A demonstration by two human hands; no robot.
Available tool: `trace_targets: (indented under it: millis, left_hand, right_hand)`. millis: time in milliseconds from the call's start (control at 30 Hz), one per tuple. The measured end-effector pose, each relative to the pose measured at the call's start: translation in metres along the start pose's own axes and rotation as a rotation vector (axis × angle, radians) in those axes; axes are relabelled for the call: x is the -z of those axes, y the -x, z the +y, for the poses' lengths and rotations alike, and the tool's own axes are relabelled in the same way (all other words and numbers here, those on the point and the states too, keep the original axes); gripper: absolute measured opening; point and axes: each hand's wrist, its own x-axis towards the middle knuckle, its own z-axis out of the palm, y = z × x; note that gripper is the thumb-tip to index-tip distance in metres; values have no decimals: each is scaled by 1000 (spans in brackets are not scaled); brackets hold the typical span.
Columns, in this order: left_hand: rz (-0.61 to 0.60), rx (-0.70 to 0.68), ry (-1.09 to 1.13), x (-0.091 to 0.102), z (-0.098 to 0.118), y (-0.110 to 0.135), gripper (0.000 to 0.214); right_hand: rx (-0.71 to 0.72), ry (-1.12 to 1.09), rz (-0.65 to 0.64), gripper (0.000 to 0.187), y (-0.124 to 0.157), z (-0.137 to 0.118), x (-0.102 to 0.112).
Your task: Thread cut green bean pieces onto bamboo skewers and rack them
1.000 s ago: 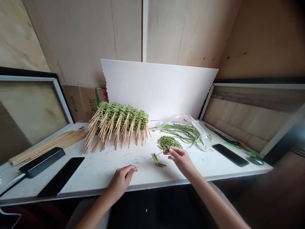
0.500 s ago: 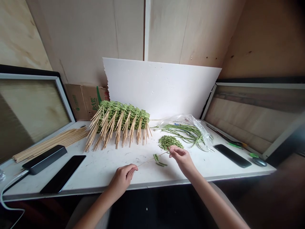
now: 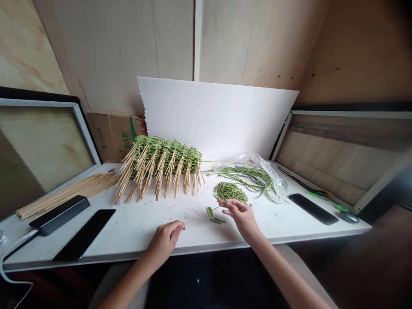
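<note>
A thin bamboo skewer [image 3: 199, 216] slants up to the right between my hands, above the table. My left hand [image 3: 167, 238] is closed around its near end. The fingertips of my right hand [image 3: 240, 214] are pinched at its far end; I cannot make out whether a bean piece is between them. Just below the skewer, a few cut green bean pieces [image 3: 215, 220] lie on the white table, close to my right hand. Behind that hand is a heap of cut bean pieces [image 3: 230, 191]. To the left stands a large stack of skewered green beans [image 3: 167, 156], bare stick ends facing me.
Loose bamboo skewers [image 3: 71, 193] lie at the left, near a black box-shaped device [image 3: 61, 214] and a black phone [image 3: 85, 236]. Long green beans [image 3: 247, 177] sit by a plastic bag [image 3: 257, 163]. Another dark phone [image 3: 313, 209] and a mouse [image 3: 349, 216] are at the right.
My right hand has shifted slightly left along the skewer, and its fingers look more spread out. My left hand stays almost where it was.
</note>
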Motion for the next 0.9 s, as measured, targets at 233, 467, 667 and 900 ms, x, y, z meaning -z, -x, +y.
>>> trace_targets:
  millis: [233,467,667,900]
  left_hand:
    - [3,-12,-12,1,-1,-1,35]
    - [8,-38,-24,1,1,-1,33]
    - [6,-49,-30,0,-1,0,31]
    - [-8,-32,-4,0,-1,0,31]
  right_hand:
    - [-22,-55,19,33,1,7,-1]
    - [-35,-37,3,32,1,10,1]
    - [-14,10,-33,29,5,14,-5]
    - [14,21,-69,33,13,16,-24]
